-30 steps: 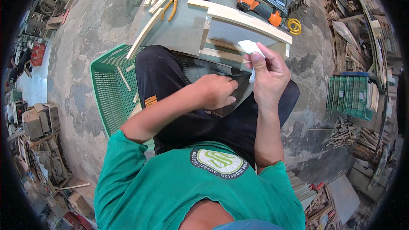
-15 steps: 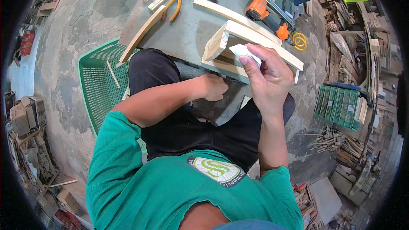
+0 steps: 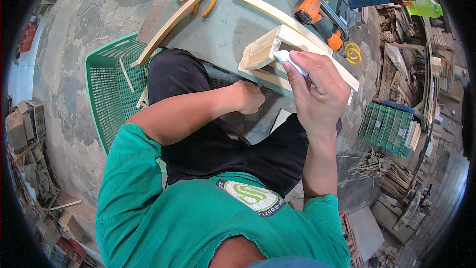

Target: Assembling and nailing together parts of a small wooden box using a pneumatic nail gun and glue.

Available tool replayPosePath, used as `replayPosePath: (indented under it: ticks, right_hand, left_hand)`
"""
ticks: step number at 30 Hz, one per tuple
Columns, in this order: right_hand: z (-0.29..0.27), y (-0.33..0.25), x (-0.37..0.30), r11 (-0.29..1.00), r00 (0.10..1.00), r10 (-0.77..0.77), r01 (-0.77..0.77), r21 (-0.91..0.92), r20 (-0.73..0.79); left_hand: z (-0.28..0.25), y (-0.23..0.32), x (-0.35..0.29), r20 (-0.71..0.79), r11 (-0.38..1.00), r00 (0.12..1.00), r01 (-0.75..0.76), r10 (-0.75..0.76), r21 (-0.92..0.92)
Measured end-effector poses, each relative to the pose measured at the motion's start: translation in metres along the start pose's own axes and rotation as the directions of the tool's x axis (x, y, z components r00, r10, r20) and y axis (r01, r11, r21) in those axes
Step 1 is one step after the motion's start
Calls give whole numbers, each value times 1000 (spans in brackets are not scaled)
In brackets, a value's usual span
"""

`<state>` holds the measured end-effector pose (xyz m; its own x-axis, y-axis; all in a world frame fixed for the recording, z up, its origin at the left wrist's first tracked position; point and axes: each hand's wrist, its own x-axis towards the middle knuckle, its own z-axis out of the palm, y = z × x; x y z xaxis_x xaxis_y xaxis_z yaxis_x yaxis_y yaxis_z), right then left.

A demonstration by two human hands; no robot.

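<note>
My right hand [image 3: 321, 84] pinches a small white wad [image 3: 289, 60] between thumb and fingers; whether it is cloth, paper or a soft pack I cannot tell. Its tip is at the inner corner of a pale wooden frame [image 3: 261, 51], close against the end board. The frame lies at the near edge of the grey worktable [image 3: 218, 34], and my hand hides part of it. My left hand [image 3: 249, 98] is closed just below the table edge, above my lap. Anything inside its curled fingers is hidden.
Behind the frame lie a long wooden strip [image 3: 282, 17] and an orange nail gun [image 3: 310, 10] with a yellow coiled hose [image 3: 352, 53]. Orange-handled pliers [image 3: 212, 3] and a curved wooden piece [image 3: 166, 31] are at the left. A green basket [image 3: 104, 114] stands beside my left knee.
The white wad in my right hand has come to the frame's inner corner. My left hand stays closed in nearly the same place. The whole view has shifted slightly.
</note>
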<state>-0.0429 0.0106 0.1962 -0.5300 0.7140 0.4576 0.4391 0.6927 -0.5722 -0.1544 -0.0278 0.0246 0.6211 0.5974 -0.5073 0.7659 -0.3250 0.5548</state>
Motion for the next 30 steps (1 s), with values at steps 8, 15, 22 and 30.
replayPosePath:
  ticks: [8,15,22,30]
  right_hand:
    - [-2,-3,2,999,1000,-7,8,-40,24]
    - [-4,-3,1,998,999,-30,31,-54,24]
    - [-2,-3,1,995,997,-74,75,-70,15]
    - [-2,-7,-1,996,998,-56,58,-60,32]
  left_hand:
    - [8,-2,6,-12,1000,1000,-12,12,11]
    - [2,-2,8,38,999,999,-34,34,10]
    - [4,-4,8,29,1000,999,-22,22,1]
    - [2,-4,12,121,999,993,-9,3,49]
